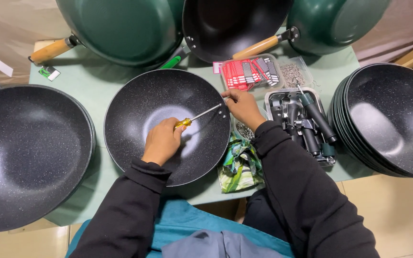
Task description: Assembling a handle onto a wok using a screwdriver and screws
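Head view: left hand [162, 142] grips screwdriver [198, 117], shaft pointing up-right toward right hand [243, 108] pinching pan [167, 125] rim.

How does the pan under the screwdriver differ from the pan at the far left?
The centre pan is smaller and fully in view; the left pan is larger and cut by the picture edge. The left hand works a screwdriver inside the centre pan; the left pan lies untouched. Both are black and speckled inside.

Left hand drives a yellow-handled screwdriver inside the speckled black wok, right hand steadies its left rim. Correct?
Not quite. In the head view the right hand grips the speckled black wok at its right rim; the left hand does hold the yellow-handled screwdriver.
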